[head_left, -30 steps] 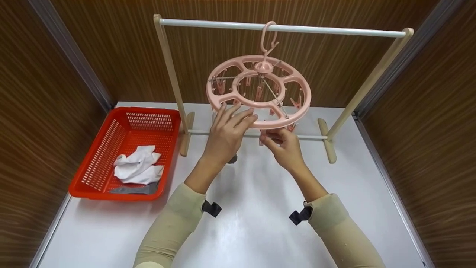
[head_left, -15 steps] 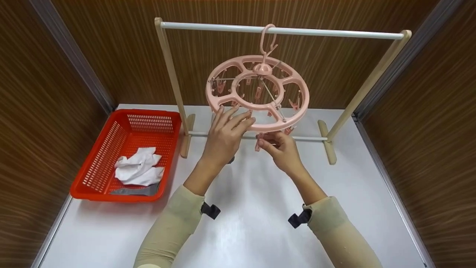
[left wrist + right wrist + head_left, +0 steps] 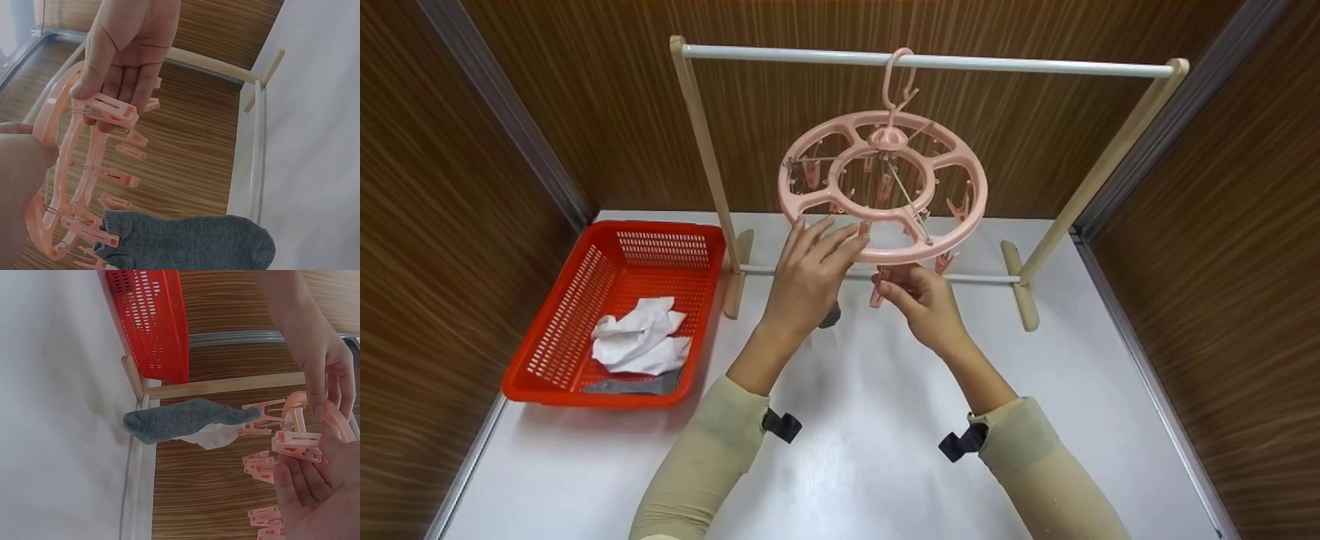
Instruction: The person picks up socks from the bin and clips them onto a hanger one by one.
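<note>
A pink round clip hanger (image 3: 885, 210) hangs by its hook from the white rod. My left hand (image 3: 810, 281) grips its near rim, fingers over the top; the thumb shows on the rim in the left wrist view. My right hand (image 3: 926, 304) pinches a pink clothes peg (image 3: 879, 289) just below that rim. Nothing shows between that peg's jaws in the left wrist view. A grey sock (image 3: 191, 239) hangs from another peg (image 3: 93, 228), mostly hidden behind the left hand in the head view. A white cloth (image 3: 211, 436) hangs behind it in the right wrist view.
The drying rack's white rod (image 3: 780, 54) rests on wooden legs (image 3: 705, 150). A red basket (image 3: 562, 300) to the left contains crumpled white cloth (image 3: 641, 337) and a grey cloth piece (image 3: 634, 385). Wood-grain walls enclose the white table (image 3: 847, 450).
My right hand has shifted slightly left and down, tilting the pinched peg outward toward me. My left hand stays on the rim, and the hanger has barely moved.
</note>
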